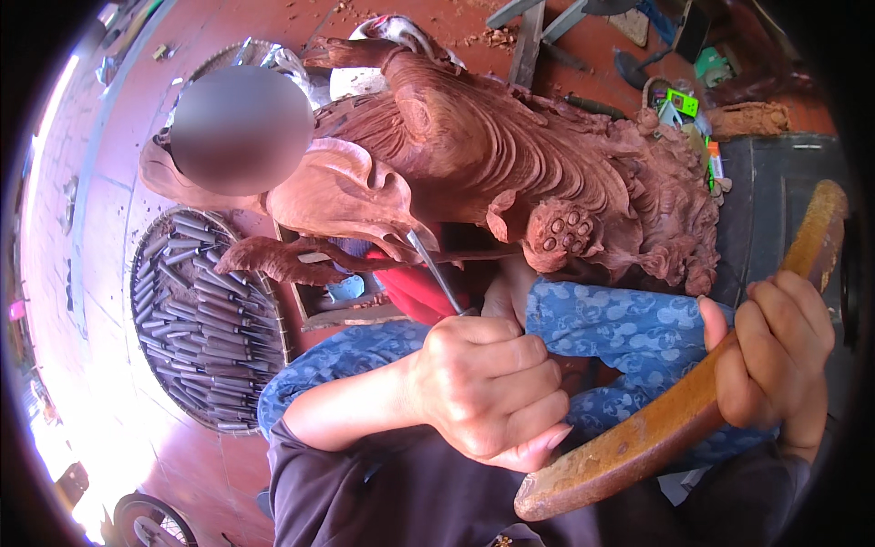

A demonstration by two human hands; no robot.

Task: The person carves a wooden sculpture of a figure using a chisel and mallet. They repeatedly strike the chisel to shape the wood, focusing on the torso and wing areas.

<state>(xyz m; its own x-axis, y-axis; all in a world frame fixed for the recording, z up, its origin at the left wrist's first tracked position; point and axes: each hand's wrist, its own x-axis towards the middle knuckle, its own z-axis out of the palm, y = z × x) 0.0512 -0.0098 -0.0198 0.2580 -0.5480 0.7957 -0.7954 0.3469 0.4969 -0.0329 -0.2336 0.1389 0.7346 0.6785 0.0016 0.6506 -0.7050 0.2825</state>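
One chisel [436,272] stands in the clenched left hand [488,392]; its steel shaft rises from the fist toward eleven o'clock, and the tip meets the underside of a curled lobe of the one large reddish wood carving [510,155]. Little free room remains around the tip: carved leaves crowd it above and at nine o'clock, and a blue patterned trouser knee [620,319] lies just beside it at three o'clock. The right hand [775,351] is wrapped tight around one curved wooden mallet [674,419], at three o'clock from the fist and apart from the chisel. At nine o'clock, a round woven tray [146,273] holds too many spare chisels to count.
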